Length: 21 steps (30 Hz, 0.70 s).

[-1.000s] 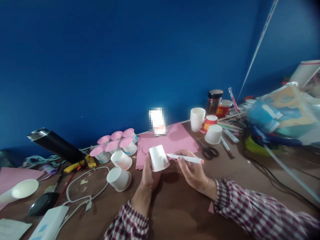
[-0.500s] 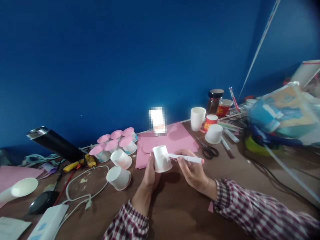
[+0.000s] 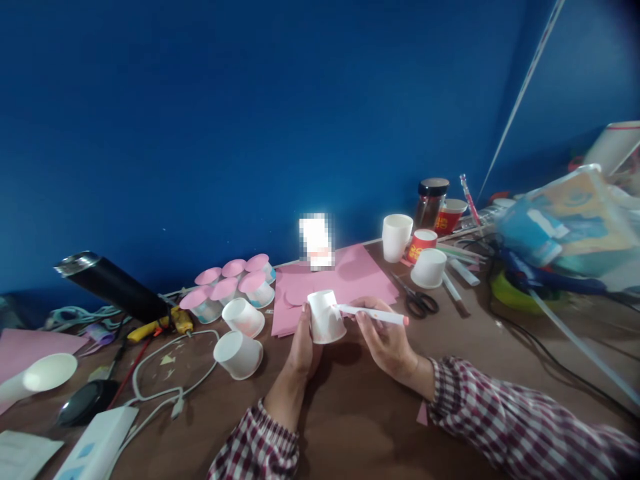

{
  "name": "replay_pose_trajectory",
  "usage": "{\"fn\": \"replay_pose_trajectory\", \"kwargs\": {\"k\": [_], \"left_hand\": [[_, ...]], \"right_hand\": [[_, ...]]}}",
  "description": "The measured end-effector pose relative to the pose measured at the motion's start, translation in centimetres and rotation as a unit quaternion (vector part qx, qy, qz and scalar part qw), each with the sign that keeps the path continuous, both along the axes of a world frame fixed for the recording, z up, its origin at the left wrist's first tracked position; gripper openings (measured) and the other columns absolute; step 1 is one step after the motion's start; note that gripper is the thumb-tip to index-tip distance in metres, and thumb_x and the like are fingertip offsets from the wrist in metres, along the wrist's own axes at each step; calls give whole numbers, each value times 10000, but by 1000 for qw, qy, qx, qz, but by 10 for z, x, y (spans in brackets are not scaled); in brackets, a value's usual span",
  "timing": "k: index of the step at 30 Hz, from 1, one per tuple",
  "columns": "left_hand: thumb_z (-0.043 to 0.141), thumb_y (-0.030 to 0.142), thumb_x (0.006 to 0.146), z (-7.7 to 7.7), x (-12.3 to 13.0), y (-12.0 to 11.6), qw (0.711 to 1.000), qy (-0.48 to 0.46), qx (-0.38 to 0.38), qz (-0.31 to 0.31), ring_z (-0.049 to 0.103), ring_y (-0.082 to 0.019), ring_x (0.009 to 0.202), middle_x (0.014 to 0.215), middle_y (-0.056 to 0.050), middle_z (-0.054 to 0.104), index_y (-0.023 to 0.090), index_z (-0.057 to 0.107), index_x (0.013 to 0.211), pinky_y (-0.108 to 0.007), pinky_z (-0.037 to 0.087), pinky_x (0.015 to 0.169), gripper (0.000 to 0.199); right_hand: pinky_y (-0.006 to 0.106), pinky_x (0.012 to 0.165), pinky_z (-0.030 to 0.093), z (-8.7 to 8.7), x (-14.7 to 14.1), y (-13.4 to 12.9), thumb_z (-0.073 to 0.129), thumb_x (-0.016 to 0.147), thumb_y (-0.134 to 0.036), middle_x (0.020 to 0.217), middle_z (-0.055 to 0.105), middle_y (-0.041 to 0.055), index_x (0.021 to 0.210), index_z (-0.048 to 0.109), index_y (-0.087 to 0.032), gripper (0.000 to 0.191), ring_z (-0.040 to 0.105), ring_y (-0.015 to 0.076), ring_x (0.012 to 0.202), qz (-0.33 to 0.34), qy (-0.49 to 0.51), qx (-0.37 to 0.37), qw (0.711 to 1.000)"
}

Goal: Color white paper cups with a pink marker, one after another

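Note:
A white paper cup (image 3: 327, 319) is upside down in my left hand (image 3: 301, 347), whose fingers wrap round its left side. My right hand (image 3: 385, 340) pinches a white marker (image 3: 375, 314) with a pinkish-orange end, its tip at the cup's right side. Behind the cup lie pink paper sheets (image 3: 357, 273). Left of my left hand are two white cups, one (image 3: 239, 355) nearer and one (image 3: 243, 318) behind it with a faint pink mark. Several cups topped with pink discs (image 3: 225, 291) stand beyond them.
Black scissors (image 3: 421, 303), a white cup (image 3: 429, 268), a red cup (image 3: 421, 246), a mug (image 3: 397, 238) and a jar (image 3: 432, 203) stand right of the paper. A black bottle (image 3: 113, 287), cables and a power strip (image 3: 97, 445) are left; a plastic bag (image 3: 575, 220) is far right.
The view has shifted very slightly. Both hands keep their hold on the cup and the marker, with the marker tip still at the cup's side.

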<state>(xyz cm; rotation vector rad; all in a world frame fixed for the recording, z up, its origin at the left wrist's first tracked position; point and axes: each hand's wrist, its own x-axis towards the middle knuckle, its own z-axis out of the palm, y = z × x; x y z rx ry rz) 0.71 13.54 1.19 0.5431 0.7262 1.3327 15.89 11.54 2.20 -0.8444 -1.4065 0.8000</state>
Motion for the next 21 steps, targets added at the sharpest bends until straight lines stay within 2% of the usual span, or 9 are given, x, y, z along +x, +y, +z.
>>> {"fn": "replay_pose_trajectory", "kwargs": {"k": [9,16,21], "left_hand": [[691,604,803,0,1,0,1000,21,10,-3,686,-275,992,943,-100,760,106,714,1036,-384,488,973,550],[688,587,815,0,2,0,1000,21,19,1,658,-288,1116,1082,-108,755,121,712,1077,-387,458,1030,535],[722,591,779,2,3,0,1000,18,20,5,647,-299,1142,1070,-107,759,115,717,1062,-387,461,1034,554]], "right_hand": [[278,643,573,0,0,-1,522,1011,-372,856,705,66,1030,654,-195,222,687,183,736,-9,-10,3,1000],[288,630,580,-3,0,1,526,1008,-378,878,706,76,1040,657,-191,230,684,193,760,-8,-11,-2,1000],[287,636,587,-6,0,1,534,1002,-384,869,714,77,1045,663,-186,240,692,193,749,-11,-12,-1,1000]]}}
